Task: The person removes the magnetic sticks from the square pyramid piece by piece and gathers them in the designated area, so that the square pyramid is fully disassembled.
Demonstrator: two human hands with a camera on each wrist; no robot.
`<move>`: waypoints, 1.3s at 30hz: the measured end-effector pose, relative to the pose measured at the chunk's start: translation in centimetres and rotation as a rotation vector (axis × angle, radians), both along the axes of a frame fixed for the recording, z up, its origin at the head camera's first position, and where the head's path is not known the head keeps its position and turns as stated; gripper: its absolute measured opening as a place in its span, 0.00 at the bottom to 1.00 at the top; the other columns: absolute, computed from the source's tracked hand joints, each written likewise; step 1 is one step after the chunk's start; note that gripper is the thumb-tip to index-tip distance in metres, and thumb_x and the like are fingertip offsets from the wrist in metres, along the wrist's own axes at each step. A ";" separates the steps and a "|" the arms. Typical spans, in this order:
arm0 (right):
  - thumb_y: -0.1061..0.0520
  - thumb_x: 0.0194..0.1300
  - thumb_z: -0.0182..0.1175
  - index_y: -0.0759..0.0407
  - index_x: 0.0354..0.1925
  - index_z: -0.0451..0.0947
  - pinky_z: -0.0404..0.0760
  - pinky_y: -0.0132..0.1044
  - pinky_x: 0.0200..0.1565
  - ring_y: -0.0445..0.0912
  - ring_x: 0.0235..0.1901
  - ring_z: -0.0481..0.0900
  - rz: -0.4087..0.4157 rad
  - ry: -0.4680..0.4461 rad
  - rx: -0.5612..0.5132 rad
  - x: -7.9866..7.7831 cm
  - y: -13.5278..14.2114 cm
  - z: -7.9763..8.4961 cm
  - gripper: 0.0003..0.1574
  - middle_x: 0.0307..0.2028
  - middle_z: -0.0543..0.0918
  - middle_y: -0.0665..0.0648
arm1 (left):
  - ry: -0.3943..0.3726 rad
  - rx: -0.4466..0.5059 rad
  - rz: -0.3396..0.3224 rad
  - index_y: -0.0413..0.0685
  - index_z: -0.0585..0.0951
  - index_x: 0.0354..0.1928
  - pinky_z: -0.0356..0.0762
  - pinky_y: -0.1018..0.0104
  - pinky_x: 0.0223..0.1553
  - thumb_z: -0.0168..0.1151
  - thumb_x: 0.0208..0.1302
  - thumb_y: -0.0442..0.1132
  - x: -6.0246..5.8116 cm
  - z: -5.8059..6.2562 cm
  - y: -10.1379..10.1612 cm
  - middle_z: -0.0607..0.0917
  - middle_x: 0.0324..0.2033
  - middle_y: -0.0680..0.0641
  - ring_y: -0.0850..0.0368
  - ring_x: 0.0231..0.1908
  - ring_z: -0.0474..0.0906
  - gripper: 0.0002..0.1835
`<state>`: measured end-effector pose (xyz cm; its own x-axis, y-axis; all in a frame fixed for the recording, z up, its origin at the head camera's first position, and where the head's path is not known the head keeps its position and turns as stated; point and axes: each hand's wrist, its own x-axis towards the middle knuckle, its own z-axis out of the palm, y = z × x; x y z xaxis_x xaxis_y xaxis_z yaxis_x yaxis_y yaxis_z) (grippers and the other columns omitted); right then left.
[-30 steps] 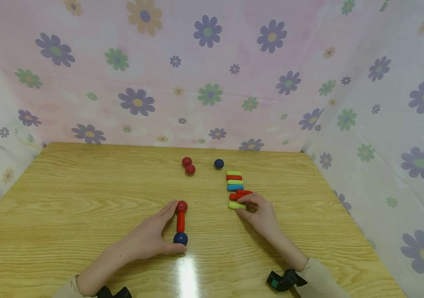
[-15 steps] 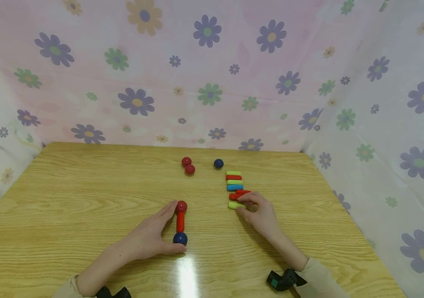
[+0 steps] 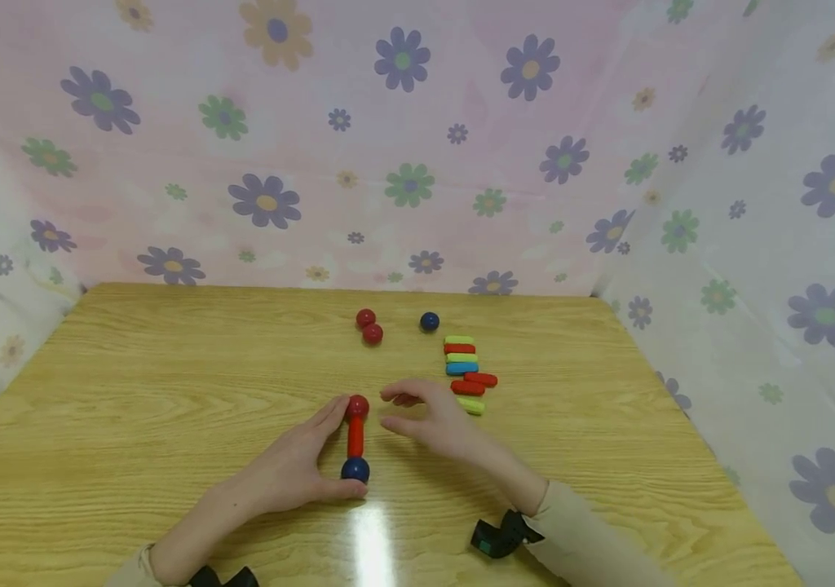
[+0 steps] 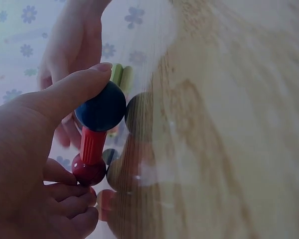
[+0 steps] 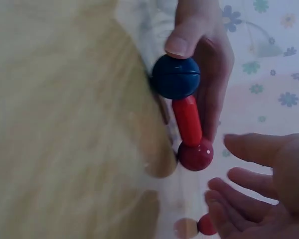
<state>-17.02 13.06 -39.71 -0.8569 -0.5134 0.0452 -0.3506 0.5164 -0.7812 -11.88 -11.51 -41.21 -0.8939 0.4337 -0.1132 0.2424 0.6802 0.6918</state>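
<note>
A dumbbell-like toy lies on the table, made of a red rod [image 3: 355, 438] between a dark red ball [image 3: 358, 407] and a dark blue ball [image 3: 355, 470]. My left hand [image 3: 289, 466] grips it end to end, thumb against the blue ball [image 4: 100, 107] and fingertips at the red ball [image 4: 88, 169]. Just right of the toy is my right hand [image 3: 435, 420], its thumb and fingers apart with nothing between them. In the right wrist view, the right fingers [image 5: 249, 149] point toward the toy's red ball [image 5: 195, 155].
Behind the hands lie two loose red balls [image 3: 372, 334] and one blue ball [image 3: 429, 321]. Several short rods, yellow-green, red and blue [image 3: 462, 368], form a rough column at the right. One yellow-green rod [image 3: 472, 406] is partly covered by the right hand.
My right hand has left the yellow-green rod at the front of the column and moved left, close to the toy. The left hand keeps its hold in the same place.
</note>
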 end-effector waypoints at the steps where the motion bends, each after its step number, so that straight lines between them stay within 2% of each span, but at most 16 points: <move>1: 0.49 0.67 0.66 0.57 0.61 0.78 0.78 0.45 0.60 0.48 0.56 0.80 0.024 -0.006 0.014 -0.3 -0.7 -0.1 0.27 0.56 0.83 0.53 | -0.001 0.003 -0.002 0.47 0.51 0.80 0.60 0.35 0.69 0.72 0.47 0.71 0.0 0.0 0.0 0.53 0.78 0.42 0.37 0.74 0.56 0.65; 5: 0.47 0.67 0.66 0.55 0.64 0.76 0.77 0.43 0.61 0.47 0.58 0.79 0.083 -0.030 0.053 -1.4 -2.4 -0.6 0.30 0.59 0.81 0.51 | 0.000 0.004 -0.009 0.46 0.50 0.80 0.60 0.36 0.69 0.72 0.47 0.71 0.0 -0.2 0.0 0.52 0.78 0.43 0.38 0.75 0.55 0.66; 9: 0.47 0.69 0.65 0.50 0.63 0.77 0.75 0.41 0.63 0.42 0.58 0.79 0.130 -0.052 0.054 -2.0 -3.3 -0.9 0.27 0.58 0.82 0.47 | 0.017 0.007 -0.014 0.46 0.50 0.80 0.60 0.37 0.69 0.72 0.48 0.70 0.0 -0.3 -0.2 0.53 0.78 0.43 0.39 0.75 0.55 0.65; 12: 0.50 0.69 0.64 0.49 0.62 0.78 0.75 0.39 0.63 0.40 0.56 0.79 0.130 -0.060 0.045 -2.0 -3.3 -1.0 0.24 0.55 0.83 0.45 | 0.023 0.018 -0.032 0.44 0.51 0.79 0.60 0.38 0.70 0.72 0.49 0.69 0.0 -0.2 -0.2 0.54 0.78 0.42 0.39 0.75 0.55 0.64; 17: 0.53 0.68 0.65 0.54 0.59 0.80 0.78 0.40 0.58 0.43 0.51 0.81 0.098 -0.042 0.042 -1.9 -2.5 -1.2 0.22 0.51 0.84 0.49 | 0.013 0.030 -0.053 0.42 0.53 0.78 0.59 0.39 0.71 0.72 0.50 0.68 0.0 0.0 -0.3 0.54 0.78 0.42 0.40 0.75 0.53 0.63; 26: 0.49 0.60 0.73 0.53 0.49 0.85 0.78 0.33 0.44 0.42 0.39 0.77 0.037 0.024 0.079 -0.9 0.1 -1.4 0.19 0.39 0.81 0.46 | 0.015 0.032 -0.039 0.44 0.52 0.79 0.56 0.39 0.72 0.72 0.52 0.66 0.0 0.2 -1.0 0.55 0.77 0.41 0.40 0.75 0.54 0.61; 32: 0.47 0.56 0.75 0.50 0.44 0.83 0.77 0.33 0.39 0.41 0.36 0.75 0.031 0.056 0.108 0.1 1.7 -1.4 0.19 0.37 0.79 0.45 | 0.024 0.040 -0.001 0.45 0.55 0.79 0.58 0.42 0.72 0.70 0.58 0.61 -0.2 0.3 -1.4 0.58 0.76 0.41 0.41 0.75 0.56 0.54; 39: 0.44 0.57 0.74 0.48 0.46 0.83 0.76 0.31 0.35 0.41 0.34 0.74 0.040 0.098 0.140 1.1 2.5 -1.6 0.20 0.35 0.77 0.42 | 0.113 0.025 -0.008 0.42 0.59 0.77 0.62 0.42 0.70 0.67 0.65 0.53 -0.4 0.2 -1.5 0.62 0.74 0.39 0.40 0.73 0.61 0.45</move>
